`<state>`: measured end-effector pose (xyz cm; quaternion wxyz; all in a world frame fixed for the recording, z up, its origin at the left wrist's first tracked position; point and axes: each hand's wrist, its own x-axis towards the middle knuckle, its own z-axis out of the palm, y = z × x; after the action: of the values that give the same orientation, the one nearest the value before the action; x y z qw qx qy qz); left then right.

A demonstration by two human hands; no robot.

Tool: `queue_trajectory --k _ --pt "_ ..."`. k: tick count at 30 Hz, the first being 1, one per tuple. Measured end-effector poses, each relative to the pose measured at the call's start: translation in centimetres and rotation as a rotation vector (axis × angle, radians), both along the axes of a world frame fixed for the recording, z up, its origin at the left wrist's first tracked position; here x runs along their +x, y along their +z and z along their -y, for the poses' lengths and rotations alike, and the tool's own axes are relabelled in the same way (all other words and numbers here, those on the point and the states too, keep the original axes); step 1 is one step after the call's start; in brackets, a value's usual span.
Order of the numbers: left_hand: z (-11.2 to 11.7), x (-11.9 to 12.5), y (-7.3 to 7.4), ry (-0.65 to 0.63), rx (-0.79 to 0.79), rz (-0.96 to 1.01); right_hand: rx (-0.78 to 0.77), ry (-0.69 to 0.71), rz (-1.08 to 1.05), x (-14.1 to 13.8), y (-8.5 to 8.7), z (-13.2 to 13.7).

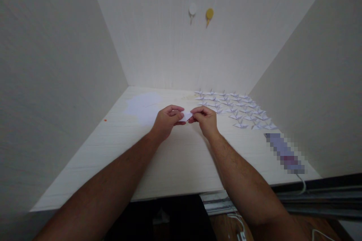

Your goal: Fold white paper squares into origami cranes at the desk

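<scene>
Now your L hand [166, 121] & R hand [206, 121] pinch the paper [186, 116] btwn them, prob. mid-fold, tho detail's too small to tell. Next crease likely needs edges aligned.

Just one head cam here, aimed forward and down over the left hand [166, 122] and right hand [206, 121], pretty close in but wide enough to catch most of the surface [178, 165] and back wall [166, 45].
</scene>
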<state>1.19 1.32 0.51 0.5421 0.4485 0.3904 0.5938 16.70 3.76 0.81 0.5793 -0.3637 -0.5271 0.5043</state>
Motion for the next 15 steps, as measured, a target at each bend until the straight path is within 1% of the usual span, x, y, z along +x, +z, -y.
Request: queue_trajectory --k 5,7,10,15 --pt "0.11 0.07 0.23 -0.007 -0.046 -0.024 0.002 0.019 0.007 0.02 -0.34 -0.28" --pt "0.13 0.14 0.25 0.024 -0.044 -0.044 -0.002 0.05 -0.021 -0.06 -0.33 -0.3" --pt "0.11 0.24 0.26 0.089 0.003 -0.064 -0.024 0.093 -0.051 -0.19 -0.26 -0.22" --pt "0.21 0.5 0.55 0.18 0.05 -0.09 -0.024 0.158 -0.006 -0.36 -0.46 -0.12"
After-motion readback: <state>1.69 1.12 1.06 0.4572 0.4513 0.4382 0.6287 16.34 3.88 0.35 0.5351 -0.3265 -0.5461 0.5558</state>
